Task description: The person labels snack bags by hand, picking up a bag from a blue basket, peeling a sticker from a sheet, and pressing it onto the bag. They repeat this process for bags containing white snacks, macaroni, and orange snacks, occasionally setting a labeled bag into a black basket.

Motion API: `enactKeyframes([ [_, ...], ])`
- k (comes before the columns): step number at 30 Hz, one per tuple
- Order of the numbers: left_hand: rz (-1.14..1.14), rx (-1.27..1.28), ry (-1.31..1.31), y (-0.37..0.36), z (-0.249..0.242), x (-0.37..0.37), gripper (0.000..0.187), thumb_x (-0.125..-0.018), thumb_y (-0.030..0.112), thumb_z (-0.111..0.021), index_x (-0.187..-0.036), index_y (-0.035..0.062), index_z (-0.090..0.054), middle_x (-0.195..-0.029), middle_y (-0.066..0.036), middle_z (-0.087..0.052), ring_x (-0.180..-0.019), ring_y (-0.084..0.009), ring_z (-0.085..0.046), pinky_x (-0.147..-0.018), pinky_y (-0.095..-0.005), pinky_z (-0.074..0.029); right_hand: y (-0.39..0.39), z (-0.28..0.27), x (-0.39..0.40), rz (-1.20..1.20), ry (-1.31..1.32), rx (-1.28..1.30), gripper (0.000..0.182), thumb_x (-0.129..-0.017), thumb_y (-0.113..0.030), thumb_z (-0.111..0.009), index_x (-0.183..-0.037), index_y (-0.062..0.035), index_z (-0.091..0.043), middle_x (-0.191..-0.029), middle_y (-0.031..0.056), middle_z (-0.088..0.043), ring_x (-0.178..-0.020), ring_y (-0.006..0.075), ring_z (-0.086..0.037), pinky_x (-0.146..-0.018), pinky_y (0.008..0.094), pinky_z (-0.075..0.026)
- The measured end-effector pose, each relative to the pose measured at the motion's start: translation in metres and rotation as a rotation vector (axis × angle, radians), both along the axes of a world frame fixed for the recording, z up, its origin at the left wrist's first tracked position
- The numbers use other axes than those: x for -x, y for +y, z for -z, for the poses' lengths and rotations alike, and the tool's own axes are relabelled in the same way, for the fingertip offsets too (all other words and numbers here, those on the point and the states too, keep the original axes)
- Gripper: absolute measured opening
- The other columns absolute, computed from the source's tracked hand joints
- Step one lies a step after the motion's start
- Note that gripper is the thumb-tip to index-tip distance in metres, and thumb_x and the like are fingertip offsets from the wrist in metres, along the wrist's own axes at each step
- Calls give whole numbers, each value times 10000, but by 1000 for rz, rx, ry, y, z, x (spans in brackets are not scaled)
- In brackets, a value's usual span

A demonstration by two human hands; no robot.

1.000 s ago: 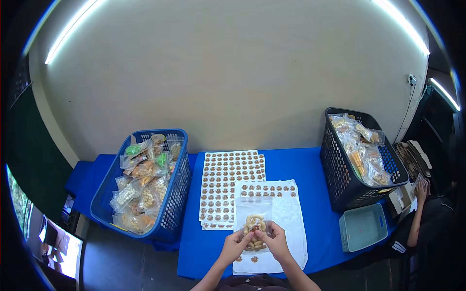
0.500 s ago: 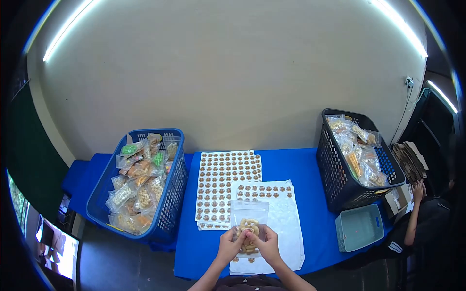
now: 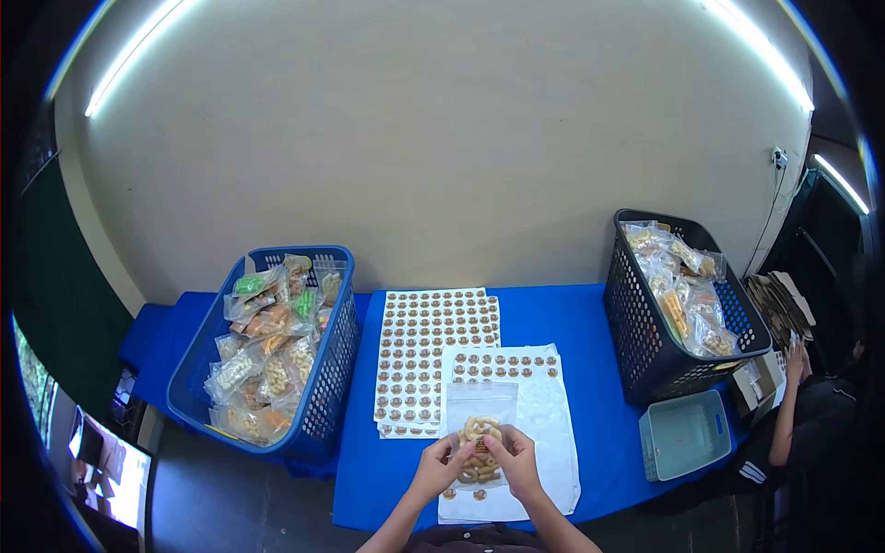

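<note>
A clear bag of pale ring-shaped snacks [image 3: 479, 470] is held over the white sticker sheet [image 3: 544, 424] at the front of the blue table. My left hand [image 3: 439, 467] grips the bag's left side, thumb on its front. On the right side my right hand [image 3: 516, 464] holds it the same way. Between the thumbs a small round brown sticker shows on the bag. The bag's upper part is flat and see-through. Behind it lies a fuller sheet of round brown stickers [image 3: 415, 346].
A blue basket [image 3: 336, 369] of snack bags stands left, a black basket [image 3: 636, 350] of bags at the right. In front of the black one sits a grey-green tray [image 3: 684, 438]. A co-worker's arm [image 3: 784, 424] reaches toward stacked cardboard [image 3: 779, 309] at far right.
Both thumbs have moved apart a little, and the sticker between them now shows. The bag has shifted slightly right. The co-worker's hand at far right has changed pose.
</note>
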State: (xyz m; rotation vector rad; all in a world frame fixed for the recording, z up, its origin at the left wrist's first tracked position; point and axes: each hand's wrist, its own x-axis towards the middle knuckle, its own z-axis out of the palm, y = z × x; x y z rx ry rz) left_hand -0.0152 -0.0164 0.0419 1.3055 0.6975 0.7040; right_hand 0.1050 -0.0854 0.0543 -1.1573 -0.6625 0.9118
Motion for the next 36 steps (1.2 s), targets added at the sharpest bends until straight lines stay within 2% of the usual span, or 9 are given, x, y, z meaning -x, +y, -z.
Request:
enactKeyframes([
  [3,-16,-230,116,3,0,1,286,-843,253,-546,-983,5,-576,-751,-30,-602,-651,-52,-524,-572,-205,-429,0,-1,2,-5,-33,-7,160,-807,-131,-597,-837,21,-557,-758,23,-575,-667,43,-505,-594,177,-402],
  [6,71,-218,250,4,-12,3,323,-840,279,-550,-994,-4,-567,-723,-35,-603,-663,-54,-535,-570,-210,-429,0,9,0,25,-83,14,171,-803,-152,-607,-797,8,-545,-734,19,-564,-647,32,-482,-565,174,-383],
  [15,-132,-21,-190,24,-3,-4,211,-894,188,-459,-924,20,-584,-833,-52,-603,-765,-119,-571,-702,-230,-445,-6,16,-4,-28,-469,54,254,-710,-209,-701,-824,-23,-570,-731,25,-578,-695,82,-505,-642,230,-402],
  [19,-155,-392,28,29,-8,6,157,-858,116,-489,-852,1,-595,-784,-71,-601,-735,-144,-581,-690,-266,-455,-4,-9,-11,240,-735,-54,347,-641,-242,-739,-866,-33,-578,-777,47,-568,-769,157,-516,-700,279,-404],
  [20,-127,-584,226,29,-15,10,113,-818,84,-521,-840,7,-600,-774,-85,-594,-732,-163,-586,-660,-268,-450,-4,-15,-15,286,-991,-25,340,-640,-246,-729,-869,-46,-578,-795,55,-570,-767,189,-524,-669,302,-397],
  [24,-23,-707,216,20,-17,7,99,-776,99,-572,-821,22,-615,-766,-75,-607,-702,-185,-589,-610,-248,-441,4,-19,-14,85,-1303,-149,137,-730,-181,-622,-772,-59,-577,-726,39,-556,-683,213,-526,-634,349,-368],
  [27,-70,-540,272,20,-18,8,113,-779,94,-573,-760,-7,-619,-719,-71,-614,-667,-138,-580,-619,-248,-440,9,-16,-4,23,-1220,-61,113,-730,-159,-615,-708,-62,-563,-676,43,-545,-620,212,-526,-602,332,-371],
  [32,-264,-574,191,17,-28,12,193,-787,172,-603,-734,-14,-613,-657,-71,-601,-593,-115,-555,-540,-244,-428,12,-24,9,48,-1091,-108,98,-704,-110,-634,-665,-48,-568,-603,42,-521,-537,179,-506,-531,286,-368],
  [36,-507,-629,122,30,-35,15,133,-786,126,-598,-737,3,-612,-638,-61,-595,-568,-122,-561,-501,-243,-426,6,-29,13,-1,-973,-128,100,-691,-80,-631,-647,-29,-557,-586,52,-516,-521,167,-503,-517,275,-386],
])
